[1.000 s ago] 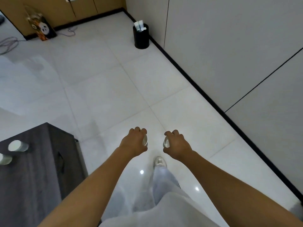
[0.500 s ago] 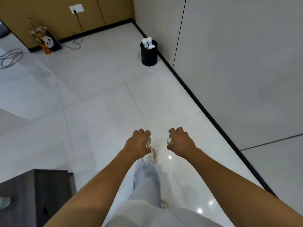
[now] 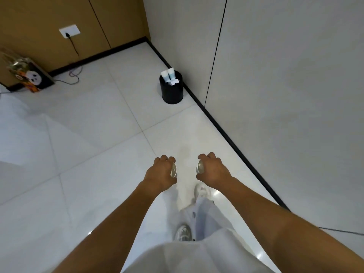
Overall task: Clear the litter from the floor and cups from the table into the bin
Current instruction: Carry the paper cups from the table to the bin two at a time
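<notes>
My left hand (image 3: 160,173) grips a white paper cup (image 3: 174,170), its rim turned toward the right. My right hand (image 3: 213,170) grips a second white cup (image 3: 199,166), its rim facing left. Both hands are held out side by side above the white tiled floor. The black round bin (image 3: 171,89) stands ahead against the black baseboard, with white and blue litter sticking out of its top. Most of each cup is hidden inside my fist.
A grey panelled wall with a black baseboard (image 3: 226,133) runs along the right. A panda-print paper bag (image 3: 29,77) leans on the wooden wall at the far left, below a socket (image 3: 70,30) with a cable trailing on the floor. My legs and shoes (image 3: 184,232) are below.
I have walked forward: the bin is closer and larger, and the dark table with its cups has dropped out of view at the left. Both hands still hold their cups.
</notes>
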Demonstrator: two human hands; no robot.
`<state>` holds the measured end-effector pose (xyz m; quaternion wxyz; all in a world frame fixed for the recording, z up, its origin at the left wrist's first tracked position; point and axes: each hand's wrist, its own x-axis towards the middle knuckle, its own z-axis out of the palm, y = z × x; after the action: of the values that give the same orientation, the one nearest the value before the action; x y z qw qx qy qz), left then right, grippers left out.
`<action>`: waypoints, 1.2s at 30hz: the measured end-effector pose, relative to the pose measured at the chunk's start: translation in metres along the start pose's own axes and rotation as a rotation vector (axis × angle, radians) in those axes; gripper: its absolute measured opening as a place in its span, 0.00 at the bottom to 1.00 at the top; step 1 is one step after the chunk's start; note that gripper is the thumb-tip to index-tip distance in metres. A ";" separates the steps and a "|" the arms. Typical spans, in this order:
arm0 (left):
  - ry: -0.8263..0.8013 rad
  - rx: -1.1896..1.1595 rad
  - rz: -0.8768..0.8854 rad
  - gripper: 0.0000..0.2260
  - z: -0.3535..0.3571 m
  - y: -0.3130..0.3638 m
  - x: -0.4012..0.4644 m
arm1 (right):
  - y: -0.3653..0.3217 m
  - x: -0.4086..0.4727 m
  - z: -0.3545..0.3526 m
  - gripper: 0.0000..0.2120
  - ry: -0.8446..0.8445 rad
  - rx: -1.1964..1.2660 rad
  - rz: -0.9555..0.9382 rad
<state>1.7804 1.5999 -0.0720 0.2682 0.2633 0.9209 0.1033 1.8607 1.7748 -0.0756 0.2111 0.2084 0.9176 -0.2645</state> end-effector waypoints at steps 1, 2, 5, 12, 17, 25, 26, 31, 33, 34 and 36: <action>0.002 -0.004 0.003 0.26 -0.007 0.001 0.021 | 0.002 0.020 -0.011 0.30 -0.009 -0.008 0.004; 0.014 -0.006 0.005 0.26 -0.017 0.003 0.048 | 0.004 0.045 -0.024 0.30 -0.010 -0.020 0.001; 0.039 -0.021 -0.014 0.26 -0.047 0.012 0.121 | 0.008 0.114 -0.064 0.30 -0.007 -0.027 -0.002; 0.078 -0.056 -0.085 0.26 -0.118 0.029 0.265 | 0.004 0.264 -0.164 0.31 -0.039 -0.032 -0.019; 0.060 -0.090 -0.138 0.28 -0.159 0.017 0.347 | -0.014 0.357 -0.211 0.30 -0.084 -0.080 -0.030; 0.037 -0.081 -0.171 0.28 -0.235 -0.037 0.497 | -0.070 0.524 -0.268 0.29 -0.118 -0.131 -0.098; 0.027 -0.095 -0.180 0.27 -0.246 -0.043 0.513 | -0.079 0.542 -0.276 0.29 -0.136 -0.134 -0.095; 0.028 -0.089 -0.214 0.27 -0.304 -0.069 0.599 | -0.116 0.633 -0.320 0.29 -0.130 -0.139 -0.098; 0.026 -0.121 -0.243 0.27 -0.322 -0.077 0.631 | -0.124 0.666 -0.334 0.29 -0.145 -0.124 -0.090; 0.022 -0.128 -0.250 0.26 -0.328 -0.080 0.644 | -0.127 0.680 -0.339 0.29 -0.155 -0.123 -0.082; 0.015 -0.149 -0.269 0.26 -0.341 -0.089 0.677 | -0.132 0.716 -0.351 0.29 -0.174 -0.148 -0.073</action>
<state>1.0700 1.8741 -0.1145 0.2913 0.1162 0.9397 0.1364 1.1084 2.0678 -0.1090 0.2948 0.1348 0.9200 -0.2204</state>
